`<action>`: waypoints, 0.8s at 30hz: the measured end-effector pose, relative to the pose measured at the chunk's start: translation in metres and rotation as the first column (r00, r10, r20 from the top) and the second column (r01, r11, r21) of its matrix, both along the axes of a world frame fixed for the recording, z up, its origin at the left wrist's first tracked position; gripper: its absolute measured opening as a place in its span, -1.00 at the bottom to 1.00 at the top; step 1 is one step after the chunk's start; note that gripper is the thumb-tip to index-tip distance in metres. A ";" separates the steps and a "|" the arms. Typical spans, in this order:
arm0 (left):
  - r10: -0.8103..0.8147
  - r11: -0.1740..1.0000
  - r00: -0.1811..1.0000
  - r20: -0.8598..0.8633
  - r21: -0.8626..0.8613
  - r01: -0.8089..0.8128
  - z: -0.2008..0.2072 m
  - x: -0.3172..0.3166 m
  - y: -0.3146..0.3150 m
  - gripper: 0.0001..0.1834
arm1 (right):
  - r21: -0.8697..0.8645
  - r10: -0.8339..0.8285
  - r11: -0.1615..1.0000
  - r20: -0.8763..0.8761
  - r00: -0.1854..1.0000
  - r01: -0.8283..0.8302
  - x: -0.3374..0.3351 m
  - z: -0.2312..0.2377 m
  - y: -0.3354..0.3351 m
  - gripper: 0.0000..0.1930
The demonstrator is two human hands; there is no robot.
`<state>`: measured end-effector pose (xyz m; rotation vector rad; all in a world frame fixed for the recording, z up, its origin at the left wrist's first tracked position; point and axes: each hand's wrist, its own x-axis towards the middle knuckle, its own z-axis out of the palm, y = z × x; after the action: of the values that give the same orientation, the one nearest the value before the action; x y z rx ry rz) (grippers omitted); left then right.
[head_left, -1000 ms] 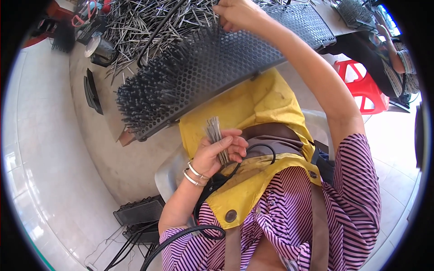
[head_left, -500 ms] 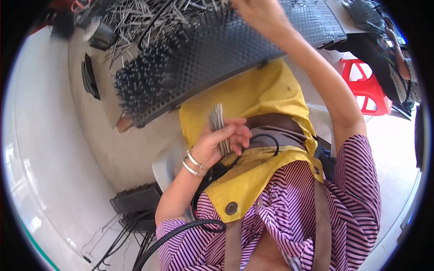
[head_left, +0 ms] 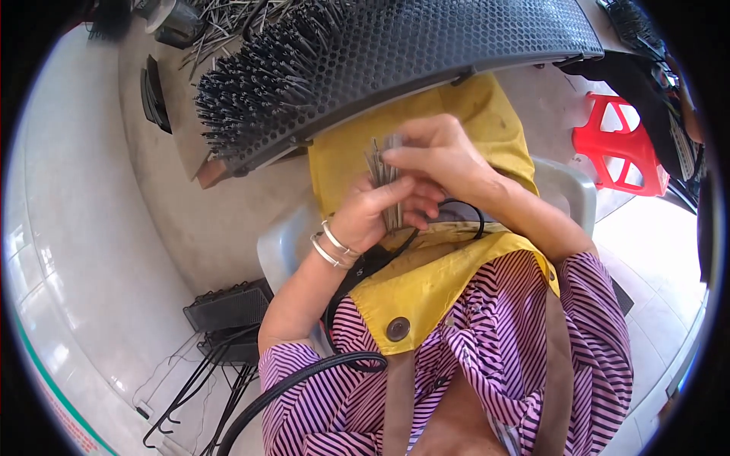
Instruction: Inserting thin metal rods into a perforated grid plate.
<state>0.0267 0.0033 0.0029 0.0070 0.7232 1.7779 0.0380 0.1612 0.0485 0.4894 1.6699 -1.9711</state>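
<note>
A small bundle of thin grey strips [head_left: 391, 216] stands roughly upright in my left hand [head_left: 361, 216], whose fingers are wrapped round it. My right hand [head_left: 449, 159] pinches at the bundle's upper end, thumb and fingers pressed together on the strips there. How many strips it grips is blurred. Beyond both hands lies a long black tray full of round holes [head_left: 426, 64]. Many thin dark pieces [head_left: 251, 95] stand packed in the holes of its left part, while the holes nearer the middle and right are bare.
Loose grey strips [head_left: 220, 30] lie heaped behind the tray, beside a dark cup-like container [head_left: 176, 24]. A red plastic stool [head_left: 623, 148] stands at the right, near another person's dark clothing. Black racks [head_left: 228, 311] and a black cable [head_left: 289, 391] are at the lower left.
My right hand has come down from above the tray to the bundle in my left hand. The left hand still holds its strips. The view has shifted slightly.
</note>
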 end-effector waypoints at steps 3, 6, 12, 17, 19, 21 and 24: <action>0.083 0.996 0.990 0.111 -0.028 -0.080 0.006 -0.002 0.002 -0.68 | 0.060 -0.112 0.991 -0.105 0.988 0.119 0.002 -0.010 0.004 -0.84; 0.167 0.977 0.985 0.048 -0.141 -0.158 0.007 0.000 0.003 -0.70 | 0.119 -0.183 0.970 -0.223 0.957 0.213 0.005 -0.009 0.009 -0.87; 0.179 0.969 0.983 0.037 -0.179 -0.169 0.006 0.003 0.003 -0.71 | 0.074 -0.183 0.977 -0.198 0.963 0.201 0.004 -0.010 0.015 -0.90; 0.265 0.957 0.960 0.089 -0.151 -0.249 -0.002 0.004 -0.002 -0.69 | -0.148 -0.355 0.933 -0.228 0.907 0.328 -0.017 0.003 0.047 -0.87; 0.268 0.958 0.958 0.099 -0.131 -0.255 -0.003 0.004 -0.003 -0.70 | -0.463 -0.532 0.800 -0.253 0.808 0.382 -0.032 0.002 0.072 -0.87; 0.264 0.959 0.956 0.128 -0.140 -0.246 -0.003 0.004 -0.001 -0.71 | -0.461 -0.625 0.754 -0.288 0.725 0.467 -0.048 0.004 0.087 -0.88; 0.253 0.963 0.955 0.154 -0.139 -0.233 -0.006 0.005 0.000 -0.71 | -0.306 -0.683 0.727 -0.416 0.601 0.614 -0.059 -0.004 0.090 -0.91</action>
<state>0.0320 0.0037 -0.0032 -0.3246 0.7284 1.9378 -0.0209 0.2513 0.0444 0.6393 1.7916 -2.9553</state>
